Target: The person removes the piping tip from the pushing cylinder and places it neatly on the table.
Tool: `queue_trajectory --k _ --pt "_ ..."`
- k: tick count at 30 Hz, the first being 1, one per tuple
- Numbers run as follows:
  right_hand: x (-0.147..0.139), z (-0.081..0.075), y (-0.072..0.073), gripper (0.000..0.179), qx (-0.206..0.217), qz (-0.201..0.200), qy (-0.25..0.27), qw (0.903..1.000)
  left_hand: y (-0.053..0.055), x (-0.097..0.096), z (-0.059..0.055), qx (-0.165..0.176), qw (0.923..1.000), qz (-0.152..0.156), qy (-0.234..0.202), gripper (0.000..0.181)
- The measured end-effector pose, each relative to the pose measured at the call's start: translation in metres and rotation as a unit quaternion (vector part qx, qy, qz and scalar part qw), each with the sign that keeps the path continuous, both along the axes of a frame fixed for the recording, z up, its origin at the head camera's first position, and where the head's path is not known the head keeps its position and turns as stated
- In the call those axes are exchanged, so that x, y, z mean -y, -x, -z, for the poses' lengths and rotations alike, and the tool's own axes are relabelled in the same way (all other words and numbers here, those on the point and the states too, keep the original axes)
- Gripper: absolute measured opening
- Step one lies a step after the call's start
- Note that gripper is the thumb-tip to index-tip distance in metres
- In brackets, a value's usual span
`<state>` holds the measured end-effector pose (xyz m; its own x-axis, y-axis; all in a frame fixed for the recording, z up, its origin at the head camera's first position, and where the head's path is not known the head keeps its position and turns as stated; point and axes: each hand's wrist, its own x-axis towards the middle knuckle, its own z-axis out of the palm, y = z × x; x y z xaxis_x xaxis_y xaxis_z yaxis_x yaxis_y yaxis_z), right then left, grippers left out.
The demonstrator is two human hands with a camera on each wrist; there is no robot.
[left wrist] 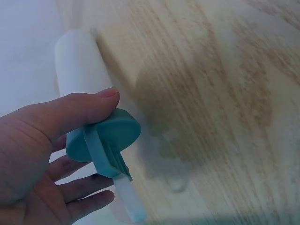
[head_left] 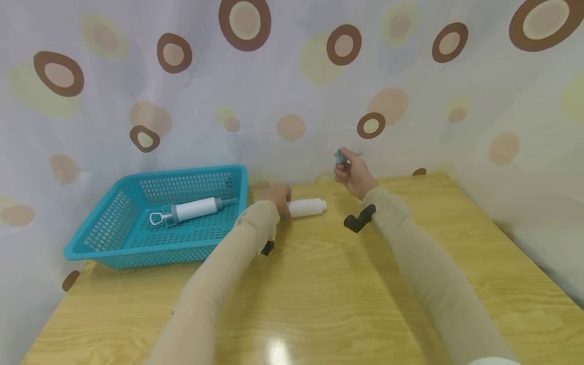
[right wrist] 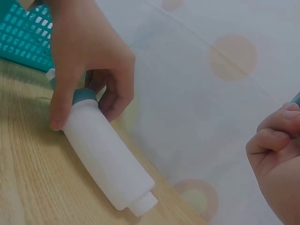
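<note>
My left hand (head_left: 276,194) grips a white plastic syringe barrel (head_left: 306,207) that lies on the table beside the basket. The barrel's teal end cap (left wrist: 105,138) sits under the thumb in the left wrist view, with a pale plunger stem (left wrist: 130,199) sticking out of it. At the other end, a bare threaded neck (right wrist: 144,204) points to the right. Raised above the back of the table, my right hand (head_left: 356,175) pinches a small teal nozzle (head_left: 339,156) with a flared end. Most of that nozzle lies outside the right wrist view.
To the left stands a teal perforated basket (head_left: 159,256). Inside it lies a similar white syringe (head_left: 197,209) with a loop handle and a nozzle. A spotted curtain (head_left: 292,91) hangs close behind the wooden table (head_left: 319,294).
</note>
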<state>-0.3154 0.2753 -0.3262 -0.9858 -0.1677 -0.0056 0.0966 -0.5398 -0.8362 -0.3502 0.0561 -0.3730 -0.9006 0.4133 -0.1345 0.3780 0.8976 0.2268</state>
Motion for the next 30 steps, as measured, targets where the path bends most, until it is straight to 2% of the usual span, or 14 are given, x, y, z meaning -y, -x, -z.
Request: queue_trajectory --k 6,10,13,16,19,22,25,30 --pt "0.001 0.004 0.000 0.027 0.000 -0.009 -0.006 0.9999 -0.005 0.001 0.004 0.031 0.9992 -0.019 -0.013 0.056" --pt "0.002 0.003 0.001 0.028 -0.005 -0.003 -0.003 1.0000 -0.008 0.000 -0.001 0.026 0.9994 -0.023 -0.011 0.063" --pt "0.001 0.003 0.000 0.029 -0.004 -0.001 0.001 1.0000 -0.013 -0.003 -0.008 0.012 0.9999 -0.009 -0.005 0.068" --pt "0.002 0.003 -0.002 0.030 -0.005 0.001 -0.009 0.9999 -0.017 -0.008 -0.019 -0.019 0.9997 0.003 -0.012 0.068" --pt "0.003 0.003 -0.002 0.030 -0.006 0.003 -0.017 0.9998 -0.021 -0.014 -0.033 -0.042 0.9971 0.013 -0.062 0.062" --pt "0.003 0.004 -0.002 0.029 -0.006 0.003 -0.018 0.9998 -0.022 -0.020 -0.042 -0.059 0.9882 0.032 -0.138 0.057" --pt "0.004 0.005 -0.001 0.029 -0.007 -0.001 -0.028 0.9996 -0.025 -0.027 -0.049 -0.067 0.9736 0.044 -0.213 0.057" --pt "0.003 0.009 -0.003 0.031 -0.001 -0.008 -0.032 0.9995 -0.032 -0.038 -0.057 -0.068 0.9552 0.058 -0.282 0.059"
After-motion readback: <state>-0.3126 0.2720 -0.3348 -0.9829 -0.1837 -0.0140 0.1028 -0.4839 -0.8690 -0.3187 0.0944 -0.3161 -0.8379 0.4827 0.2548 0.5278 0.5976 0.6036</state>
